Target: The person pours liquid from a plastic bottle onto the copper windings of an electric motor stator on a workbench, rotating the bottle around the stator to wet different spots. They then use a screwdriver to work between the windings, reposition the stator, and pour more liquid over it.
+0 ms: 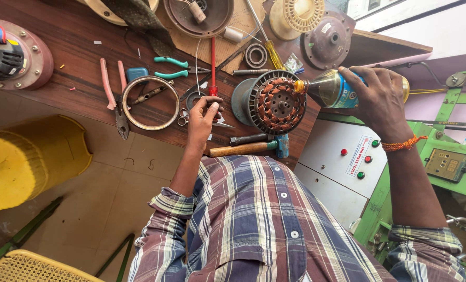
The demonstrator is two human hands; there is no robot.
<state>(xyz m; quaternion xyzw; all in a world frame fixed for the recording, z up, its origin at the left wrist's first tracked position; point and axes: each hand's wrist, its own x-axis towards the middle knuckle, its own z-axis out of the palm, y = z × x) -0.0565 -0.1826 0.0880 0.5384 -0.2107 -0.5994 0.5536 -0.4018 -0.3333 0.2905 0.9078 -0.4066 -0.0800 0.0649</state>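
Note:
My right hand (pixel 380 99) grips a tilted clear bottle of amber oil (pixel 333 89) with a blue label. Its yellow nozzle touches the rim of a copper-wound motor stator (pixel 277 103) that lies on the wooden bench (pixel 76 31). My left hand (pixel 202 120) rests on the bench just left of the stator. Its fingertips are pinched on a small dark piece (pixel 213 108) beside the tip of a red screwdriver (pixel 212 62). A wooden-handled hammer (pixel 243 148) lies below the stator at the bench edge.
A metal ring (pixel 150 103), pink-handled pliers (pixel 110 89), teal-handled pliers (pixel 173 68), a bearing (pixel 255 56) and motor covers (pixel 329 39) crowd the bench. A yellow drum (pixel 24 162) stands on the floor at left. A white button panel (pixel 348 162) and a green machine (pixel 447 156) are at right.

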